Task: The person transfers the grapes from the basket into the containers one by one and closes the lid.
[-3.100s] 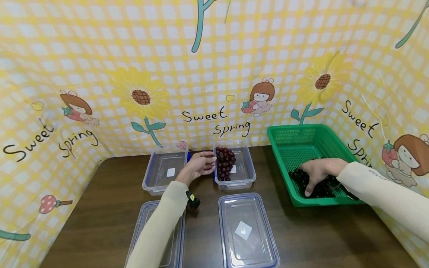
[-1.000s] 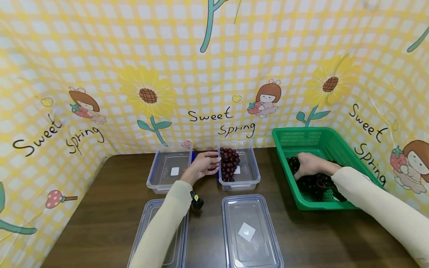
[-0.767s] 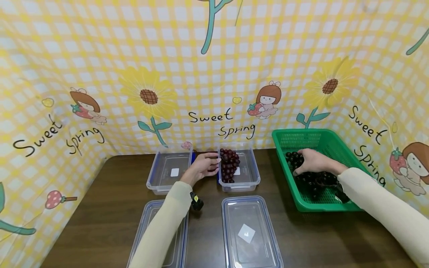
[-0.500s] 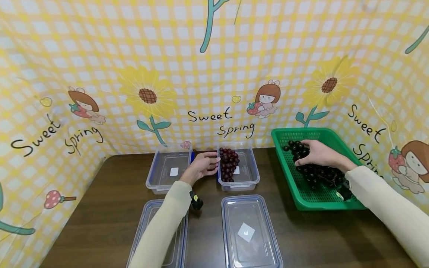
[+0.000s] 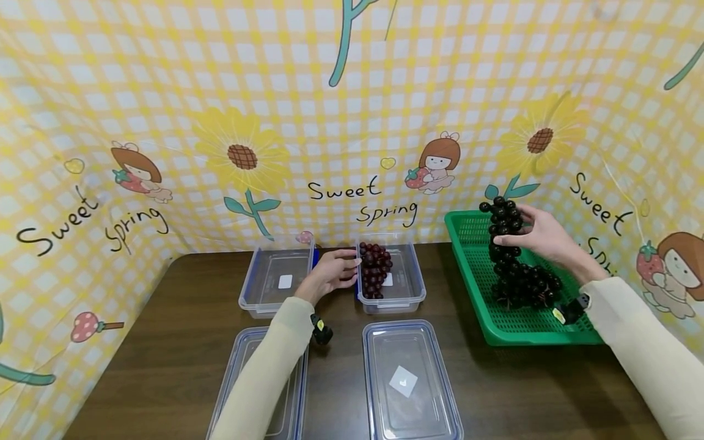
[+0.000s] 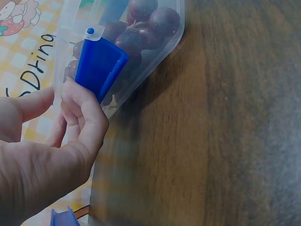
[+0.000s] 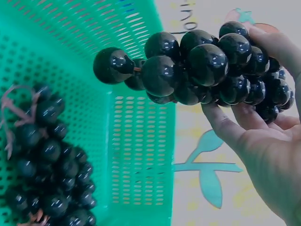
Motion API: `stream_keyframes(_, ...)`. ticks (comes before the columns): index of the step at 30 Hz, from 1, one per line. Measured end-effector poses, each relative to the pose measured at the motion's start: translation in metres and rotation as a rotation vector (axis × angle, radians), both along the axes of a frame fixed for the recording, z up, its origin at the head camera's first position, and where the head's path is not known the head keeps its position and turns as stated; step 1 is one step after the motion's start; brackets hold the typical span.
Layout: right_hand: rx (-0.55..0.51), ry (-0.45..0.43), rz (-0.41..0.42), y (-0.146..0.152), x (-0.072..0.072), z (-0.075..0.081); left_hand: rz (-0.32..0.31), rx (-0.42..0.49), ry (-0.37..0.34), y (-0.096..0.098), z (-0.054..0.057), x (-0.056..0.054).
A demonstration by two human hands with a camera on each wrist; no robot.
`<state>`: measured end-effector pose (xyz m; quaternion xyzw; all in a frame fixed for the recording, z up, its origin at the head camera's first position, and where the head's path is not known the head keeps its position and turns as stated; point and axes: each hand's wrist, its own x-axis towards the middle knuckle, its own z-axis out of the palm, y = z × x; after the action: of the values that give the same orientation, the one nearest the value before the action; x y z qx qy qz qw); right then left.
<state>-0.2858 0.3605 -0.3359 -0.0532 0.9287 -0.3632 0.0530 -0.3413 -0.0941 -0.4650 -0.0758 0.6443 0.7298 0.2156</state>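
Note:
My right hand (image 5: pixel 547 238) grips a bunch of shiny black grapes (image 5: pixel 503 223) between thumb and fingers, raised over the green basket (image 5: pixel 478 305). In the right wrist view the thumb is above the held grapes and the fingers support them from below. Another black bunch (image 7: pixel 51 160) lies in the basket. My left hand (image 5: pixel 332 272) holds the left side of a clear plastic container (image 5: pixel 404 302), its curled fingers at the blue latch (image 6: pixel 99 68) in the left wrist view. Dark red grapes (image 5: pixel 376 269) lie in that container's left half.
To the left stands a second clear container (image 5: pixel 258 305), with a white label inside. Two clear lids with blue seals, a right lid (image 5: pixel 412 354) and a left lid (image 5: pixel 242 348), lie on the brown table (image 5: pixel 148 354) in front. A patterned cloth (image 5: pixel 352 122) hangs behind.
Reaching among the black grapes earlier, my right hand has risen with one bunch, up past the basket's back rim. My left hand stays at the container's side.

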Motion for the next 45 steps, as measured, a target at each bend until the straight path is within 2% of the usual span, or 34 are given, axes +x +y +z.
stream_keyframes(7, -0.183, 0.039, -0.053, -0.001, 0.007, 0.01, -0.002, -0.003, 0.001, 0.001, 0.002, 0.0)
stream_keyframes(13, -0.225, 0.056, -0.07, -0.007, 0.008, 0.016, -0.004, -0.005, 0.006, -0.001, 0.003, 0.0)
stream_keyframes(18, -0.282, 0.083, -0.089, -0.012, 0.006, 0.014, 0.0, 0.0, 0.004, -0.002, 0.001, 0.001)
stream_keyframes(23, -0.28, 0.11, -0.095, -0.014, 0.006, 0.013, 0.002, 0.004, 0.003, -0.001, 0.0, 0.003)
stream_keyframes(32, -0.262, 0.111, -0.088, -0.026, 0.009, 0.022, -0.002, 0.009, 0.012, -0.001, 0.002, 0.003)
stream_keyframes(45, -0.296, 0.11, -0.001, -0.081, 0.008, 0.024, -0.003, 0.015, 0.021, 0.0, 0.003, 0.004)
